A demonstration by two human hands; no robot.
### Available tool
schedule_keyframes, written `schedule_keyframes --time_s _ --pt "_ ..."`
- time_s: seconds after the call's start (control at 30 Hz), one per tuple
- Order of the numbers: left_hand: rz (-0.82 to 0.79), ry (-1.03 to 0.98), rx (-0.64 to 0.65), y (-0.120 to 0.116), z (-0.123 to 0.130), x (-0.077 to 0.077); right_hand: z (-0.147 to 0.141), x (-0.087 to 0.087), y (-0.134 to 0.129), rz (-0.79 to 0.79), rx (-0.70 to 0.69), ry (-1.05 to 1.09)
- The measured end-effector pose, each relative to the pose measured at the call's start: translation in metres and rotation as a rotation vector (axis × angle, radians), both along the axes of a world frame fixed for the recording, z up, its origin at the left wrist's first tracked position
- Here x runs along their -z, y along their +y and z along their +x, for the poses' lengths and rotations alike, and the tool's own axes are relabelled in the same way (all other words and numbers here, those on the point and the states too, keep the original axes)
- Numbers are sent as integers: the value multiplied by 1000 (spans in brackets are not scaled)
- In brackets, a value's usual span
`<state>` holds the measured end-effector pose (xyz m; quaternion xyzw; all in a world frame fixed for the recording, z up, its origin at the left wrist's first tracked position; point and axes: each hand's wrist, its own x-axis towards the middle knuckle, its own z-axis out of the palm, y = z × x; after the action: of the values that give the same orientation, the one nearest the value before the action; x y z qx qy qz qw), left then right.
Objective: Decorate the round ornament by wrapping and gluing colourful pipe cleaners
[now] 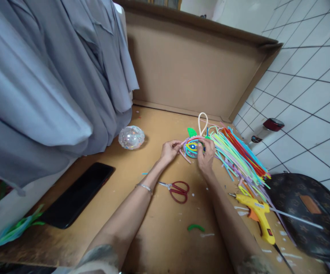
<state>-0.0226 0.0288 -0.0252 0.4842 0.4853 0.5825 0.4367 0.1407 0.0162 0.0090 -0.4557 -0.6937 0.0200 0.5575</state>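
Note:
Between my hands is a round ornament (192, 152) wound with coloured pipe cleaners, with a yellow and blue eye shape on its front. A green leaf (192, 132) and a cream loop (203, 123) stick up from its top. My right hand (206, 154) grips the ornament's right side, thumb on the front. On the left side, my left hand (170, 150) pinches a pink pipe cleaner (182, 146) at the ornament's edge; its fingertips are small in view. Red-handled scissors (179, 191) lie on the table between my forearms.
Bundled pipe cleaners (236, 148) lie to the right, near a yellow glue gun (257, 209) and a brown bag (302, 213). A clear faceted ball (131, 137) and a black phone (80, 194) are on the left. A green piece (195, 227) lies in front. Cardboard (187, 64) stands behind.

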Motion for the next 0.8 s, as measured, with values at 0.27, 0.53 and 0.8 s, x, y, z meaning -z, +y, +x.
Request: schedule_keyframes --time_s 0.27,0.53,0.8 --pt "10 14 1 -1 -1 -2 2 1 1 42 26 -29" --pt "-8 18 -7 0 -2 -3 2 -1 0 59 48 4" --pt "39 -38 15 -3 -1 -6 0 -8 -11 118 71 -30"
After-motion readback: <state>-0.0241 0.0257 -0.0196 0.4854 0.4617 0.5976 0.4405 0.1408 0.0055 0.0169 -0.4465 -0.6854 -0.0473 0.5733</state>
